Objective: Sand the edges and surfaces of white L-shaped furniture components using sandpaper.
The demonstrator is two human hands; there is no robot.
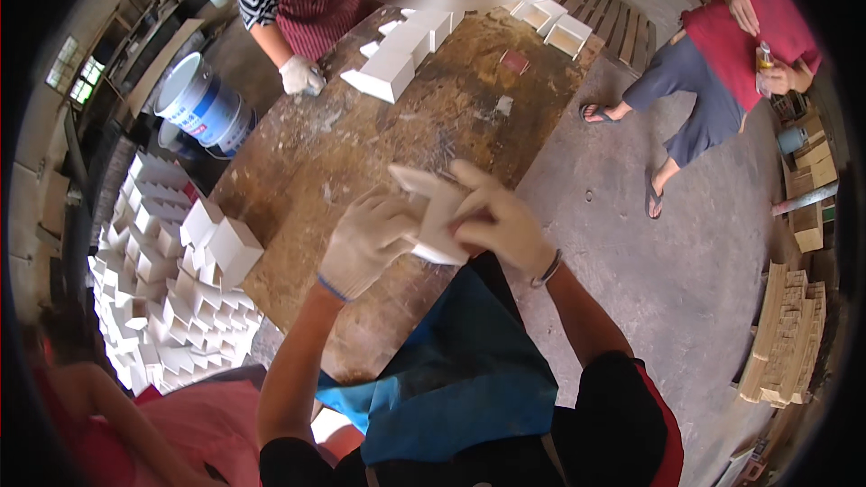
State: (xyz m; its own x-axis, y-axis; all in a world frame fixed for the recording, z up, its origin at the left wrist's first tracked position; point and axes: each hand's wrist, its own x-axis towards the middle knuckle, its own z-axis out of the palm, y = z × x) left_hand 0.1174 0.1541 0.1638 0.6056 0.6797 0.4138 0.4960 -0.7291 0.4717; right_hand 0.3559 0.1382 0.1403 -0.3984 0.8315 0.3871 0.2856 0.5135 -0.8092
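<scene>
Over the near part of the worktable, a small white open box [439, 209] is held between my gloved hands, a little blurred. Its left side is gripped by my left hand [368, 242], thumb and fingers closed on the edge. From the right, my right hand [507, 221] holds it with fingers bent over the far and inner faces; they partly hide the box's shape. Below my hands, a blue apron [469, 352] covers my lap and meets the table's near edge.
A stained brown worktable [316, 180] carries white boxes [397, 59] at its far end. White boxes are piled [171, 298] at the left, near buckets [203, 104]. A co-worker's gloved hand [302, 77] rests at the far-left edge; another person [713, 81] stands at the right.
</scene>
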